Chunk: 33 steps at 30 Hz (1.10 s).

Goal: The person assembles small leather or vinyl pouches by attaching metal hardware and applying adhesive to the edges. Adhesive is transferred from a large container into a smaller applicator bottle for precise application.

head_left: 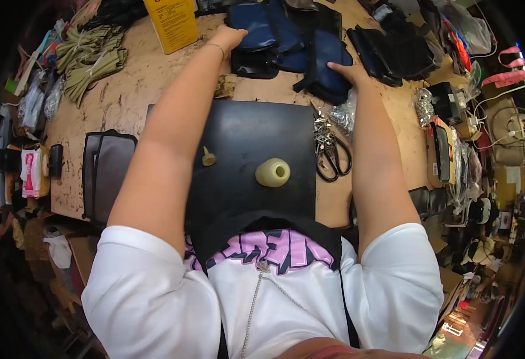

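Both arms reach to the far side of the table, where dark blue and black leather pouches lie in overlapping piles. My left hand is closed at the left edge of a blue pouch, its thumb on top and its other fingers mostly hidden. To the right, my right hand grips another blue pouch with the thumb over its face; the fingers behind are out of sight. Nearer my body, an uncapped yellowish bottle stands on a black mat. Left of it is a small nozzle cap.
Scissors and small metal tools lie right of the mat. A yellow tin stands at the back left, near bundled tan strips. Grey panels lie left; black leather pieces are at the far right.
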Available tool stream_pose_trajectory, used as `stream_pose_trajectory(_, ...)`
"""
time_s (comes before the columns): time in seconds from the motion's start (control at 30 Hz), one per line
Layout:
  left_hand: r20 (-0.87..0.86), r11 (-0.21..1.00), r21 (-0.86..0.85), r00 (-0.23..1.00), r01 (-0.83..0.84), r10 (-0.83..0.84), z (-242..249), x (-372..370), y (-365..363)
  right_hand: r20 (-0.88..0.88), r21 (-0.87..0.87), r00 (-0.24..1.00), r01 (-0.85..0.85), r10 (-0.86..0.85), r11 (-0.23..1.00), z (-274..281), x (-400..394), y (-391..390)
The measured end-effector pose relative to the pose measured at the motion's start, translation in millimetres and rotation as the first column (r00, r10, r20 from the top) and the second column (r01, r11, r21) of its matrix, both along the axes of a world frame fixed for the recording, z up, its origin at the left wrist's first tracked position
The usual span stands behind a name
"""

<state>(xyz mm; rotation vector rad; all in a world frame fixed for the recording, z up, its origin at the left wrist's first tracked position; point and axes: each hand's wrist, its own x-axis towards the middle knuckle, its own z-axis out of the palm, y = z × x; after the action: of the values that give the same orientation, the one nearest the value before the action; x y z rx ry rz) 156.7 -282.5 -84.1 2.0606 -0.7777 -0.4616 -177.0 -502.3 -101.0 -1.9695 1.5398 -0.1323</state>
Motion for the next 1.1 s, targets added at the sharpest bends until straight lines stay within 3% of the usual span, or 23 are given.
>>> stream_pose_trajectory(0.03,-0.310,0.996,-0.018,0.947,-0.088,0.079,-10,1,-15,-0.037,-0.036,0.999,0.010,-0.011,0.999,-1,4,1)
stream_pose_trajectory(0.07,-0.590,0.984,-0.008,0.795,-0.175,0.137,-12,-1,-26,-0.073,-0.072,0.997,0.019,-0.024,0.997,-1,8,3)
stream_pose_trajectory(0.17,-0.666,0.969,-0.084,0.736,-0.232,0.119,31,-40,-8,0.029,0.013,0.997,0.064,-0.065,0.998,-1,9,9)
stream_pose_trajectory(0.23,-0.739,0.983,-0.086,0.672,-0.160,0.045,-26,-10,-49,0.160,0.173,0.984,0.050,-0.078,0.984,-18,5,-9)
stream_pose_trajectory(0.27,-0.774,0.988,-0.089,0.633,-0.125,0.011,-47,-1,-63,0.146,0.207,0.986,0.049,-0.080,0.977,-8,5,1)
stream_pose_trajectory(0.33,-0.805,0.979,-0.147,0.592,-0.140,-0.036,-31,-17,-44,0.118,0.273,0.990,0.047,-0.082,0.961,28,9,36)
stream_pose_trajectory(0.43,-0.831,0.981,-0.140,0.554,-0.133,-0.044,-28,-12,-32,0.236,0.243,0.971,-0.085,0.026,0.966,7,4,18)
stream_pose_trajectory(0.5,-0.829,0.986,-0.129,0.557,-0.107,-0.048,-32,-4,-25,0.454,0.241,0.888,-0.040,-0.077,0.970,10,9,39)
stream_pose_trajectory(0.57,-0.814,0.987,-0.142,0.577,-0.080,-0.070,-36,3,-18,0.615,0.206,0.783,-0.052,-0.088,0.977,34,14,61)
stream_pose_trajectory(0.63,-0.741,0.997,-0.027,0.671,-0.076,0.031,-65,29,-31,0.720,0.133,0.694,-0.116,-0.015,0.984,75,23,80)
stream_pose_trajectory(0.7,-0.736,0.998,0.013,0.674,-0.068,0.056,-63,35,-22,0.691,0.094,0.720,-0.009,-0.059,0.996,105,29,72)
stream_pose_trajectory(0.77,-0.804,0.998,-0.036,0.594,-0.044,-0.003,-20,20,8,0.775,0.022,0.626,-0.167,0.088,0.986,136,28,69)
stream_pose_trajectory(0.87,-0.815,0.997,-0.075,0.577,-0.009,-0.056,-21,25,13,0.841,-0.035,0.510,-0.279,0.180,0.960,159,49,71)
stream_pose_trajectory(0.97,-0.814,0.985,-0.169,0.569,-0.045,-0.114,-15,14,18,0.828,0.072,0.546,-0.328,0.126,0.942,132,97,60)
stream_pose_trajectory(1.03,-0.873,0.949,-0.293,0.436,-0.112,-0.218,-35,32,7,0.710,0.123,0.683,-0.359,0.171,0.925,94,124,60)
stream_pose_trajectory(1.1,-0.860,0.918,-0.371,0.426,-0.141,-0.282,-20,23,16,0.316,0.200,0.924,-0.286,0.215,0.937,79,137,83)
